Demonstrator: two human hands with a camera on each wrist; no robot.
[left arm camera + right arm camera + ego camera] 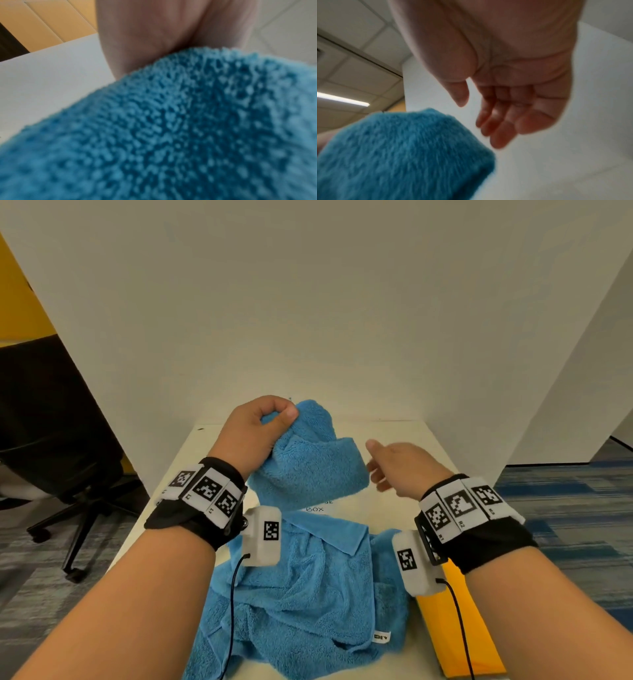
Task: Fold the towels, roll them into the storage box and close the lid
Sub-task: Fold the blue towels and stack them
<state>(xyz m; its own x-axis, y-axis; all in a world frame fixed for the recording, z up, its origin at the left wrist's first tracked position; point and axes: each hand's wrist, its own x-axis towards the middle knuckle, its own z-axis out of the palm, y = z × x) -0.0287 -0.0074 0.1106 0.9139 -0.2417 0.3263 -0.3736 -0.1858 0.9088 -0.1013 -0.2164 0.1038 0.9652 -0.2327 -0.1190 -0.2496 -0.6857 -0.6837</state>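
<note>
White-walled table; left hand pinching blue towel, right hand loosely spread.

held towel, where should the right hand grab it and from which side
Probably the free lower right corner of the held towel, approached from the right. The left hand already pinches its top, so the cloth hangs; that corner juts toward the open right hand, apart from it.

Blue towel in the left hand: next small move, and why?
Probably bring the right hand in to grip the free lower edge of the lifted towel. The left hand grips it bunched at the top and it hangs crumpled above the table, while the right hand's fingers are relaxed, holding nothing, just beside it. Two grips would let it be spread for folding.
</note>
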